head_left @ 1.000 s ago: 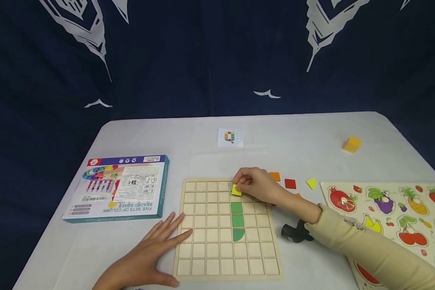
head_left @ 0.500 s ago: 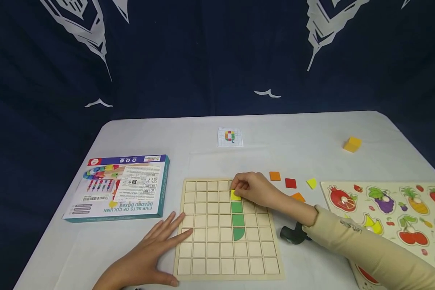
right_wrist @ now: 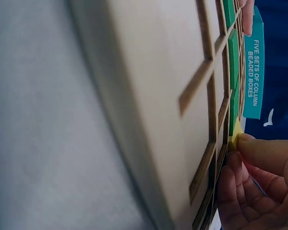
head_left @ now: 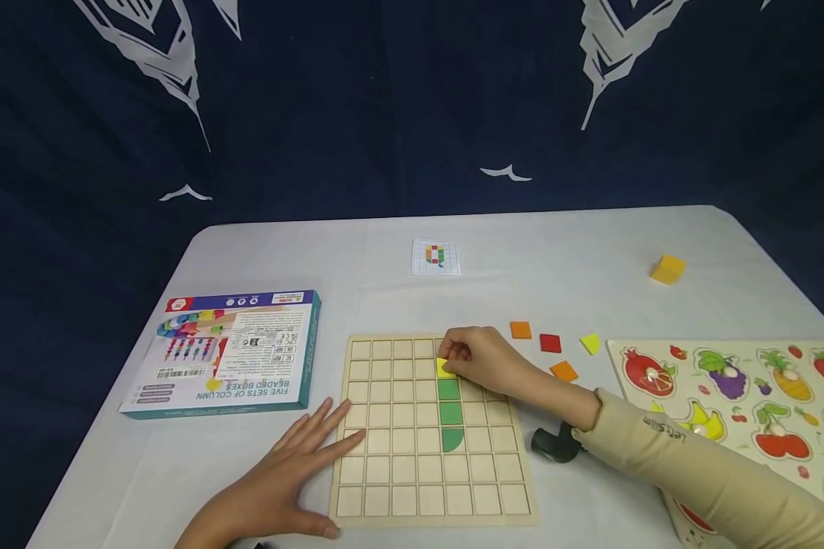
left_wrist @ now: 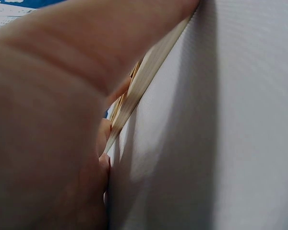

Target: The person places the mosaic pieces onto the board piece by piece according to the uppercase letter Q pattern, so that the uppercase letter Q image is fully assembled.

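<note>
While the left hand point(head_left: 291, 473) rests with fingers spread at the left edge of the pale wooden grid board point(head_left: 391, 470), the right hand point(head_left: 484, 358) pinches a small flat yellow piece point(head_left: 442, 369) at the cell just beyond two green squares point(head_left: 449, 413); whether it is fully seated cannot be told.

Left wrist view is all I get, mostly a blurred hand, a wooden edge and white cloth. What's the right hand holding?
Observer: The right hand pinches a yellow piece over the far part of the wooden board.
Operator: Are other pieces on the board?
Observer: Yes, three green pieces sit in one column, running from the yellow piece toward the person.
Operator: Anything beyond the board's far edge?
Observer: A small patterned card lies on the table there.
</note>
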The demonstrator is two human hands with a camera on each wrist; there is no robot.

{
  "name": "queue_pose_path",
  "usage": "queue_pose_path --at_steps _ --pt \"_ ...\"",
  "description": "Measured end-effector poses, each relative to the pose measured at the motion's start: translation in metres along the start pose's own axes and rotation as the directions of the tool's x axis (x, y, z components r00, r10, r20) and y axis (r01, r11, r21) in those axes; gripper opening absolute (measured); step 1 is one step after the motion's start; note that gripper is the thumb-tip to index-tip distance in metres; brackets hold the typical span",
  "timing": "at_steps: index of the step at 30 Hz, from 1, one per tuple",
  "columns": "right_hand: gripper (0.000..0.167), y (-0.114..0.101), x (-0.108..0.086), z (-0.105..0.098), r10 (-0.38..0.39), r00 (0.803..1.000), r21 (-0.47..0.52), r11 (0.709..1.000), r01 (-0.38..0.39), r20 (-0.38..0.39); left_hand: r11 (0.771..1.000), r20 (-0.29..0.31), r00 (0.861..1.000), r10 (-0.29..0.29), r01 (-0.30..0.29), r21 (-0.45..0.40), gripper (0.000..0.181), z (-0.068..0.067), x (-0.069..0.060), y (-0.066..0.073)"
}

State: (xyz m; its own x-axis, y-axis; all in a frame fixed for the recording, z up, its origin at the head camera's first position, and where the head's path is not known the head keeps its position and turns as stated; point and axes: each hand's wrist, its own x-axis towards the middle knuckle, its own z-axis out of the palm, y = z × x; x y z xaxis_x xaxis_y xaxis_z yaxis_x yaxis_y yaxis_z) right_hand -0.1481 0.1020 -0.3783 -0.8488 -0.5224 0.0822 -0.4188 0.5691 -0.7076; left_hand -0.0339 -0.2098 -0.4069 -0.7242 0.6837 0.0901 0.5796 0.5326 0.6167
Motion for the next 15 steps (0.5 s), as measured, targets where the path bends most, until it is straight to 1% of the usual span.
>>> queue_pose_path --at_steps 2,5,8,10,12,15 --pt "0.014 0.0 -0.001 0.0 -0.013 1.0 -0.006 1.0 0.013 -0.016 1.0 0.005 1.0 -0.002 0.002 -0.003 0.102 0.0 0.0 0.0" --pt "0.012 0.002 -0.003 -0.001 -0.033 0.999 0.011 0.999 0.033 -0.031 1.0 0.01 1.0 -0.004 0.004 -0.009 0.102 -0.001 0.0 0.0" --pt "0.01 0.006 -0.004 -0.006 -0.011 1.0 0.061 0.998 0.013 -0.021 1.0 0.011 1.0 -0.001 0.001 -0.012 0.102 -0.001 0.0 0.0" --pt "0.008 0.009 -0.004 -0.013 0.048 0.999 0.105 0.993 -0.047 -0.011 1.0 0.01 1.0 0.0 0.0 -0.013 0.101 -0.001 0.0 0.0" --pt "0.008 0.012 -0.005 -0.024 0.115 0.993 0.139 0.984 -0.112 -0.014 1.0 0.01 1.0 0.0 0.0 -0.013 0.101 -0.001 0.0 0.0" --pt "0.012 0.023 -0.008 -0.044 0.221 0.974 0.181 0.96 -0.211 -0.036 1.0 0.014 1.0 -0.005 0.005 -0.004 0.101 -0.001 0.0 0.0"
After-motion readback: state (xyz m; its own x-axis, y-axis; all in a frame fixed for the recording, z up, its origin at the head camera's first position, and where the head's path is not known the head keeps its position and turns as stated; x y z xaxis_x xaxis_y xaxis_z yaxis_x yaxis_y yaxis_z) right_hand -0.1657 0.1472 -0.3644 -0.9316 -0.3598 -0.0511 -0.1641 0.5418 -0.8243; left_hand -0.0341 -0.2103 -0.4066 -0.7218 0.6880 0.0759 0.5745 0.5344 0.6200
